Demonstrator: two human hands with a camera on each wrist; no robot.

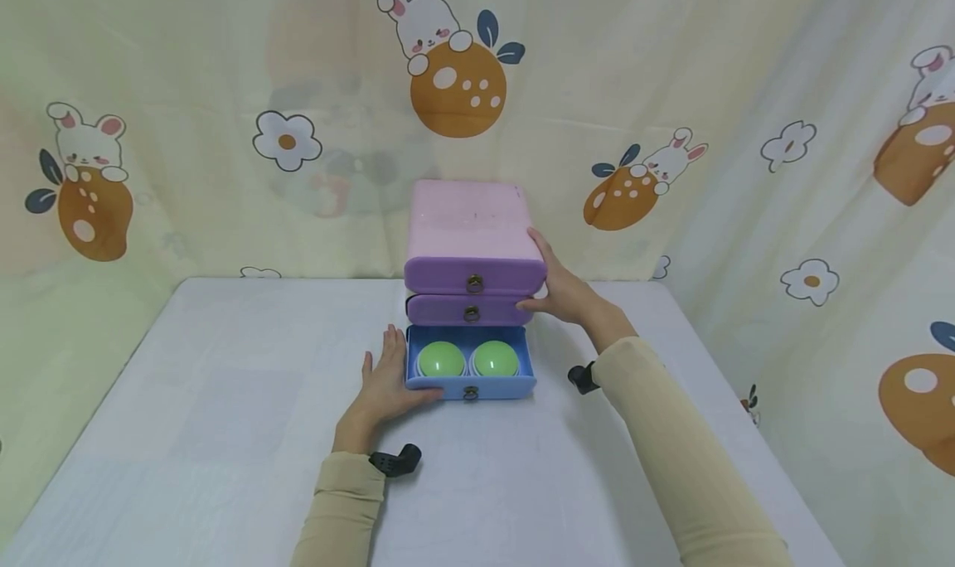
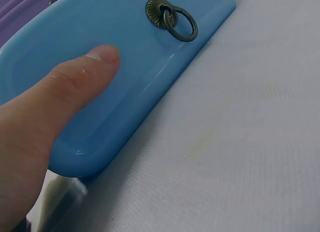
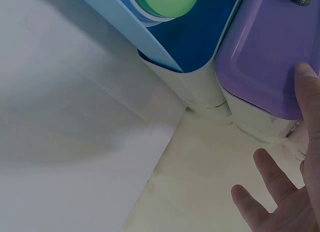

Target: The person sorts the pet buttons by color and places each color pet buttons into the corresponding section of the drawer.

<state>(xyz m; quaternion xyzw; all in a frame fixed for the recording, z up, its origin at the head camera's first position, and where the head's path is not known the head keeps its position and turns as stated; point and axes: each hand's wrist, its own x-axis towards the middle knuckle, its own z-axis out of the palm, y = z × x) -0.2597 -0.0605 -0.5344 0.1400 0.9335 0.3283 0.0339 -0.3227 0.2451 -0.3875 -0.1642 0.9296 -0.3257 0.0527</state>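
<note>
A small chest has a pink top, two purple drawers and an open blue drawer at the bottom. Two round containers with glossy green domed tops sit side by side in the blue drawer. My left hand lies at that drawer's left end, its straight thumb pressing the front and its fingers extended along the side. At the chest's right side is my right hand. Its thumb rests on the middle purple drawer front, and its other fingers are spread beside the chest.
The chest stands at the back of a white-covered table. Right behind it hangs a cream curtain printed with rabbits and flowers. Each drawer has a small metal ring pull. A black wrist device is on each arm.
</note>
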